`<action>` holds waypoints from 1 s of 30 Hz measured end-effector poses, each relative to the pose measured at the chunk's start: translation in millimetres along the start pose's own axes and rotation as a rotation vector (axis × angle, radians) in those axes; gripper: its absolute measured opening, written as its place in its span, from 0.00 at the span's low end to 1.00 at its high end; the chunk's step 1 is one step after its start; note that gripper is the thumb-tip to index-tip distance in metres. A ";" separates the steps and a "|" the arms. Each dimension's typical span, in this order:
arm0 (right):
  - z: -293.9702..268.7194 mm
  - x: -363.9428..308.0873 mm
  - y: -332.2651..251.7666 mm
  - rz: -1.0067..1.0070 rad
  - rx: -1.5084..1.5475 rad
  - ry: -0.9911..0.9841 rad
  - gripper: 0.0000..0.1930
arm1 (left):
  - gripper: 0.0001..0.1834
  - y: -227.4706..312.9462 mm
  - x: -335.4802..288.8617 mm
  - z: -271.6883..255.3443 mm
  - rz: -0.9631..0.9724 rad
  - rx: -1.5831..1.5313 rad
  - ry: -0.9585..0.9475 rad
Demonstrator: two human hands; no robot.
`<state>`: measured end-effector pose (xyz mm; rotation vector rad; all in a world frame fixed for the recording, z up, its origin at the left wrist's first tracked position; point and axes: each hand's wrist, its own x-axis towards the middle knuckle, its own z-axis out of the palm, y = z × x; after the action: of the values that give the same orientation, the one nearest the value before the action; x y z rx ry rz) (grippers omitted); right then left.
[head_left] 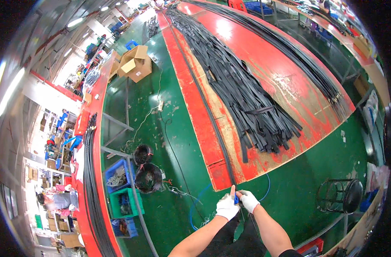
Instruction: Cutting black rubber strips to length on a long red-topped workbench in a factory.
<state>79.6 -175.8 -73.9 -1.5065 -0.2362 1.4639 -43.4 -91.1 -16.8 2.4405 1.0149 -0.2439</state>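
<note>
In white gloves with bare fingertips, my hands meet just off the near end of the red table (pixel 221 183). A long black strip or sleeve (pixel 206 105) runs along the table's left edge, its near end reaching my fingers. My left hand (pixel 227 207) is closed on that end, thumb pointing up along it. Against it, my right hand (pixel 249 201) is closed, its fingers pinched together. A small blue piece (pixel 236 199) shows between the hands; its kind is hidden. A thin blue hose (pixel 269 185) curves beside my right hand.
A heap of flat black sleeves (pixel 251 98) covers the table's middle; black cables (pixel 302 58) lie along its right. A black stool (pixel 352 195) stands right. On the left are coiled-wire buckets (pixel 148 177), blue and green crates (pixel 126 203) and an open cardboard box (pixel 136 64).
</note>
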 end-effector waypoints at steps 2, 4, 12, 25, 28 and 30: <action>2.6 -2.6 -3.0 -0.028 -0.058 0.027 0.23 | 0.51 -5.2 -3.3 1.3 -0.023 -0.065 -0.058; 4.9 -7.0 -7.2 -0.094 -0.156 0.068 0.22 | 0.48 -14.0 -16.4 6.1 -0.062 -0.148 -0.082; 15.5 -24.9 -27.7 -0.015 -0.114 0.105 0.17 | 0.40 -35.9 -109.9 61.8 0.436 -0.389 -0.461; -13.1 -45.2 -88.9 0.085 -0.582 0.179 0.20 | 0.33 -8.8 -59.9 119.1 0.165 -0.580 -0.607; -23.2 -49.5 -94.8 0.248 -0.103 0.147 0.17 | 0.32 -12.7 -72.8 106.3 0.199 -0.559 -0.638; -25.3 -50.6 -90.2 0.214 -0.044 0.150 0.14 | 0.32 -12.0 -84.6 98.8 0.176 -0.694 -0.730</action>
<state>130.8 -179.5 19.4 -1.7109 -0.0166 1.5107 -109.8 -185.3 -78.3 1.5901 0.4413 -0.5606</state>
